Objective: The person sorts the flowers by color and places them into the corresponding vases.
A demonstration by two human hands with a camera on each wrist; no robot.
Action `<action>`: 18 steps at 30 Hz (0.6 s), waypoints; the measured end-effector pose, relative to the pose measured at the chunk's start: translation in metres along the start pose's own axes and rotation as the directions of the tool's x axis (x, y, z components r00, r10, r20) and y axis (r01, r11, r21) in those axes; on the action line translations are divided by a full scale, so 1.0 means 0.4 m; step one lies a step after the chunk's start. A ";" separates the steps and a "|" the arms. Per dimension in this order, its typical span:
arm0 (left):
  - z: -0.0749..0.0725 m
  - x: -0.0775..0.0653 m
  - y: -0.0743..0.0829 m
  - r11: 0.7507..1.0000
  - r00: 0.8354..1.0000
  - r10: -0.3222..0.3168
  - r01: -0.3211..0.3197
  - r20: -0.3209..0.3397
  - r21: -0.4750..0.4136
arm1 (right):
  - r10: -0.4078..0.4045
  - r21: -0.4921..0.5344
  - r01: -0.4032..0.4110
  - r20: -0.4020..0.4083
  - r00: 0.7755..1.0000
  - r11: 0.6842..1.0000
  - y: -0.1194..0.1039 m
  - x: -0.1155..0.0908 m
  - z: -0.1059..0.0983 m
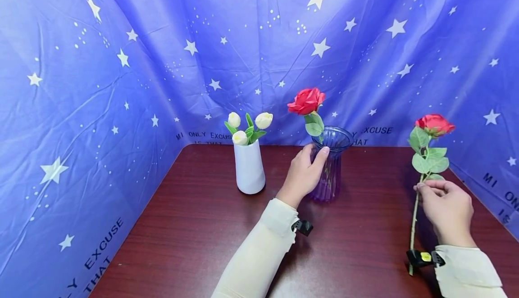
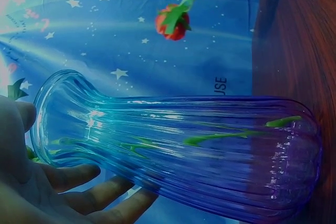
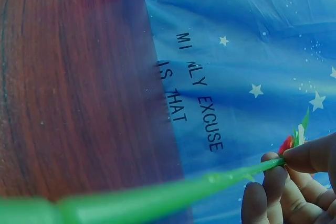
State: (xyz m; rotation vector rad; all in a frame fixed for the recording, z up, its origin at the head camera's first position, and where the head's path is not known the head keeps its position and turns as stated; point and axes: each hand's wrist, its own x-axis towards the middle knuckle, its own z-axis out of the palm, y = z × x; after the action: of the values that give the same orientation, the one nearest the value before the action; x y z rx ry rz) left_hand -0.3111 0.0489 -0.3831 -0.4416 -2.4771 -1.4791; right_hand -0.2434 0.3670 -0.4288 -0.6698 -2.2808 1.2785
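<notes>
A ribbed glass vase [image 1: 333, 172], blue at its flared rim and purple at the base, stands upright on the table. My left hand [image 1: 302, 174] holds it around the neck, thumb close to the rim and fingers on the far side. One red rose [image 1: 307, 101] leans out over the vase's left rim, and its green stem shows through the glass in the left wrist view. Off to the right, my right hand [image 1: 450, 210] pinches the stem of a second red rose [image 1: 435, 124] below its leaves. This rose is upright, its long stem [image 3: 157, 198] reaching down past the wrist.
A white vase [image 1: 250, 169] with several cream tulips [image 1: 263, 120] stands left of the glass vase. The dark red wooden table [image 1: 194, 244] is enclosed by a blue cloth [image 1: 251, 28] with white stars and lettering.
</notes>
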 end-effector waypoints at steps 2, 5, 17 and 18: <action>0.000 -0.001 -0.002 1.000 1.000 -0.003 0.003 0.000 -0.001 | -0.013 -0.004 0.013 -0.004 1.000 1.000 -0.007 -0.003 0.001; 0.000 -0.002 -0.005 1.000 1.000 -0.002 0.002 -0.001 -0.002 | -0.043 -0.039 0.042 -0.018 0.999 0.998 -0.018 -0.007 0.004; -0.002 0.001 -0.005 1.000 1.000 -0.007 0.007 0.021 -0.004 | -0.110 0.100 0.121 -0.102 0.989 0.988 -0.064 -0.007 0.012; -0.003 0.001 -0.006 1.000 1.000 -0.004 0.004 0.017 -0.003 | -0.106 0.120 0.118 -0.101 0.989 0.986 -0.069 -0.007 0.012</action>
State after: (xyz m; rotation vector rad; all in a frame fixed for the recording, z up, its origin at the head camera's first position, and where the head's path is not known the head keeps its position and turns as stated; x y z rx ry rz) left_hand -0.3122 0.0469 -0.3843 -0.4525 -2.4908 -1.4869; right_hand -0.2493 0.3493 -0.4075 -0.5380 -2.1114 1.2968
